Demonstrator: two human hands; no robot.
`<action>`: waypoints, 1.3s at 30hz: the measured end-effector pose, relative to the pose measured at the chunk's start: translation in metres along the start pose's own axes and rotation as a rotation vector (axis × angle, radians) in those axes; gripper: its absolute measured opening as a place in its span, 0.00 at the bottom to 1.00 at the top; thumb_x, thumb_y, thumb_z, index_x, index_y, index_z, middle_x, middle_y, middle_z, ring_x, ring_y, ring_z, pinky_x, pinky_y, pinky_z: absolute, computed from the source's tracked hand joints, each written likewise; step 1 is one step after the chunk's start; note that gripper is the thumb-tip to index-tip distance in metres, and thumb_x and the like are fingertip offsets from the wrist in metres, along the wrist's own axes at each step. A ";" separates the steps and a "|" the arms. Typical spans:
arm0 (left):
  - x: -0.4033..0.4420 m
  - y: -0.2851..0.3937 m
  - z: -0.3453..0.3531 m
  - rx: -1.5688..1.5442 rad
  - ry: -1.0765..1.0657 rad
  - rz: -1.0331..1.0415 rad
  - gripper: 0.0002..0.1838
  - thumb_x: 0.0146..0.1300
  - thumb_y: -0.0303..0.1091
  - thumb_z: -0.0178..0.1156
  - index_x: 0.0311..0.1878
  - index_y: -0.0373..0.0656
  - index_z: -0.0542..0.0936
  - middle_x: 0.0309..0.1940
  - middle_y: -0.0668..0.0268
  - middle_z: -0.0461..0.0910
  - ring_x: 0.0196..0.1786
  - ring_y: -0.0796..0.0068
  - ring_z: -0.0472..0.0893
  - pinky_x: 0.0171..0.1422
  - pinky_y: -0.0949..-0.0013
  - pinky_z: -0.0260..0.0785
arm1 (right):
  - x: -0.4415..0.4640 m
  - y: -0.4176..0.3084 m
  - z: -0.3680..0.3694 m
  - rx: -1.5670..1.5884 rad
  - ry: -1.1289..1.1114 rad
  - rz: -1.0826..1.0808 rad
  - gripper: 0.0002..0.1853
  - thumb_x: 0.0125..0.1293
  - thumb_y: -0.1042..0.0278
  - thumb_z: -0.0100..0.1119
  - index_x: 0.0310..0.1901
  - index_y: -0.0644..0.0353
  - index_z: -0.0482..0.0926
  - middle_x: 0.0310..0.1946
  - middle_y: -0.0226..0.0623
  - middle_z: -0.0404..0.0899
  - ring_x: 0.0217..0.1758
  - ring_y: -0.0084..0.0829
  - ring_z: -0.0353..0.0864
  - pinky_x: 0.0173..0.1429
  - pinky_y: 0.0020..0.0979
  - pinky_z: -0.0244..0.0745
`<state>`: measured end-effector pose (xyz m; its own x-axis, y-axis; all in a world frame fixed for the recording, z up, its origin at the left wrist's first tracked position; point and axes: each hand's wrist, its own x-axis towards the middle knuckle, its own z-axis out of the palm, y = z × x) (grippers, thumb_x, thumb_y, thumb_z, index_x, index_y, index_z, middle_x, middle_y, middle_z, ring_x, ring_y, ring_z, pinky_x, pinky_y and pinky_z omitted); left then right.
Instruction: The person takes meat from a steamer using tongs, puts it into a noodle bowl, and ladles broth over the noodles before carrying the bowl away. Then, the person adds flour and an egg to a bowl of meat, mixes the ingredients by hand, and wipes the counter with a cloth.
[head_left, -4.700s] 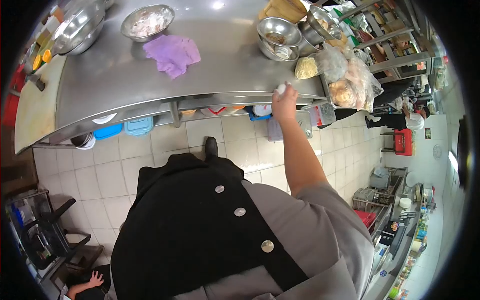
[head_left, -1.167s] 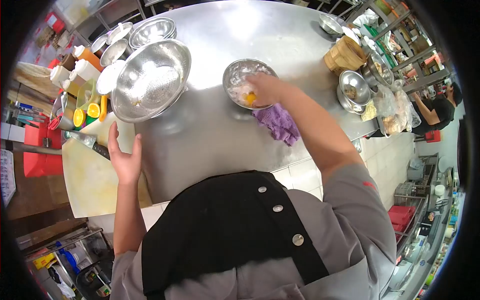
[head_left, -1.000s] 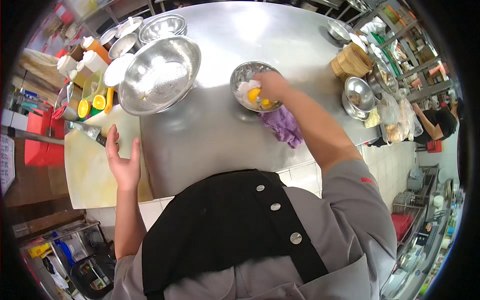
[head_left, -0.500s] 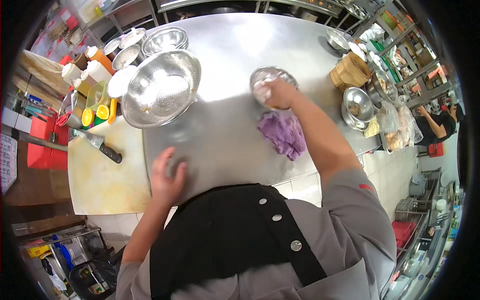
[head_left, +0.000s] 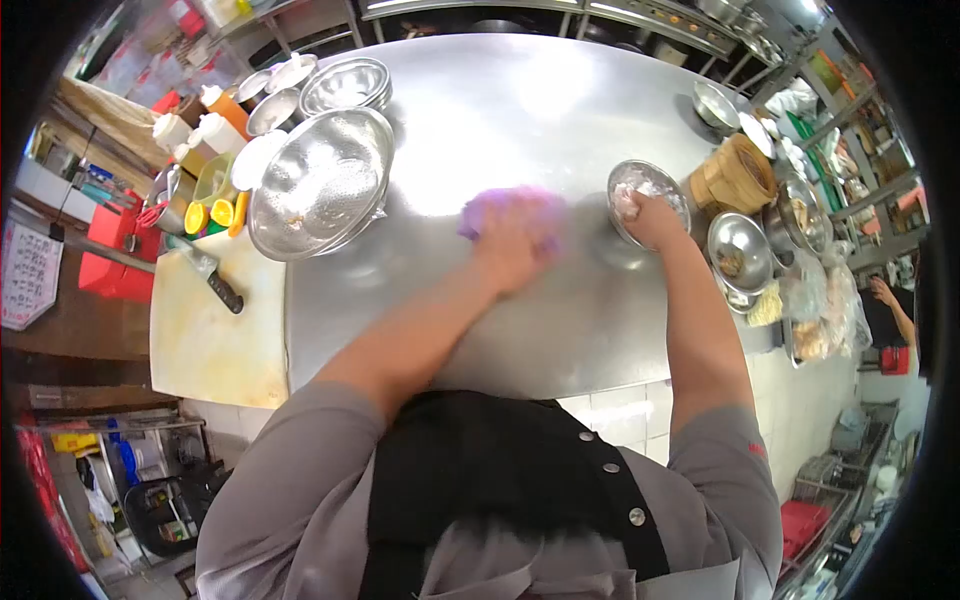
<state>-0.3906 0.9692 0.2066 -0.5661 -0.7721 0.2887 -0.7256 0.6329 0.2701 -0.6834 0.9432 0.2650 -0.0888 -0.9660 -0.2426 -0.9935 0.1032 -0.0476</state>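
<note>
In the head view, my left hand [head_left: 510, 248] presses on a crumpled purple cloth [head_left: 485, 212] lying on the steel table. Motion smears both the fingers and the cloth. Off to the right, my right hand [head_left: 656, 220] grips a small metal bowl [head_left: 650, 172], fingers reaching over its near rim. Something whitish shows inside that bowl, but I cannot make out what it is. The bowl sits close to a bamboo steamer [head_left: 733, 175] and a second metal bowl [head_left: 738, 252].
A large perforated metal bowl [head_left: 322, 180] stands at the left. A knife [head_left: 222, 288] lies on a pale cutting board [head_left: 220, 345], with squeeze bottles [head_left: 222, 132] and orange halves [head_left: 196, 215] behind. Plastic bags [head_left: 840, 300] hang at the right edge. A person [head_left: 890, 320] is farther right.
My left hand has come from the near left edge onto the cloth, which has moved left and away from me. My right hand and the small bowl have shifted right, beside the steamer.
</note>
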 end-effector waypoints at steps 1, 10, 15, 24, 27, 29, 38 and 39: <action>0.025 -0.023 -0.022 0.127 -0.254 -0.335 0.30 0.71 0.55 0.47 0.73 0.57 0.69 0.75 0.56 0.60 0.77 0.51 0.58 0.79 0.37 0.40 | 0.003 0.002 0.002 -0.028 -0.022 0.010 0.37 0.62 0.48 0.61 0.72 0.52 0.66 0.61 0.59 0.74 0.64 0.54 0.75 0.67 0.45 0.72; 0.009 -0.066 -0.053 0.222 -0.294 -0.502 0.31 0.74 0.53 0.44 0.78 0.60 0.60 0.78 0.57 0.56 0.79 0.45 0.54 0.81 0.43 0.43 | 0.000 0.004 -0.003 -0.012 -0.016 -0.082 0.35 0.61 0.52 0.64 0.70 0.48 0.68 0.61 0.56 0.70 0.59 0.53 0.77 0.62 0.46 0.76; 0.062 -0.127 -0.003 0.271 -0.006 -0.620 0.30 0.74 0.52 0.44 0.77 0.59 0.61 0.78 0.56 0.57 0.79 0.46 0.55 0.81 0.43 0.44 | -0.009 0.007 -0.004 0.043 -0.017 -0.066 0.33 0.60 0.55 0.66 0.68 0.45 0.70 0.59 0.53 0.71 0.59 0.54 0.77 0.61 0.48 0.76; 0.125 0.001 0.036 -0.009 -0.071 0.003 0.27 0.72 0.43 0.51 0.73 0.53 0.67 0.76 0.52 0.59 0.77 0.49 0.58 0.79 0.45 0.49 | -0.006 0.006 -0.006 0.065 -0.007 -0.113 0.28 0.60 0.59 0.65 0.63 0.49 0.73 0.57 0.53 0.73 0.57 0.56 0.78 0.60 0.47 0.76; 0.062 0.005 0.005 -0.086 -0.102 0.059 0.26 0.69 0.41 0.56 0.70 0.52 0.70 0.74 0.52 0.62 0.76 0.49 0.60 0.79 0.46 0.49 | -0.003 0.013 0.008 0.073 0.055 -0.143 0.28 0.59 0.61 0.65 0.63 0.50 0.73 0.54 0.53 0.76 0.56 0.54 0.79 0.59 0.46 0.77; 0.020 -0.008 -0.012 -0.081 -0.082 0.023 0.26 0.69 0.43 0.57 0.69 0.52 0.72 0.73 0.54 0.65 0.76 0.50 0.61 0.79 0.47 0.48 | -0.010 0.006 0.003 0.081 0.074 -0.136 0.28 0.58 0.63 0.65 0.62 0.51 0.73 0.51 0.52 0.79 0.54 0.52 0.80 0.58 0.46 0.77; -0.173 -0.074 -0.097 0.125 -0.061 -0.321 0.28 0.67 0.42 0.58 0.71 0.54 0.72 0.74 0.55 0.63 0.77 0.50 0.60 0.79 0.48 0.47 | -0.056 -0.020 -0.018 0.138 0.158 -0.063 0.30 0.53 0.56 0.69 0.59 0.54 0.76 0.50 0.48 0.83 0.54 0.49 0.82 0.58 0.43 0.78; -0.194 -0.076 -0.108 0.149 -0.068 -0.377 0.28 0.67 0.41 0.58 0.70 0.53 0.72 0.74 0.54 0.63 0.77 0.50 0.60 0.78 0.47 0.48 | -0.063 -0.020 -0.021 0.129 0.219 -0.043 0.32 0.52 0.54 0.71 0.59 0.54 0.76 0.51 0.49 0.82 0.54 0.50 0.82 0.58 0.43 0.77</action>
<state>-0.1838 1.0770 0.2290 -0.2706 -0.9536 0.1316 -0.9330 0.2935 0.2080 -0.6590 0.9969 0.3019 -0.0743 -0.9970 -0.0227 -0.9807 0.0771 -0.1796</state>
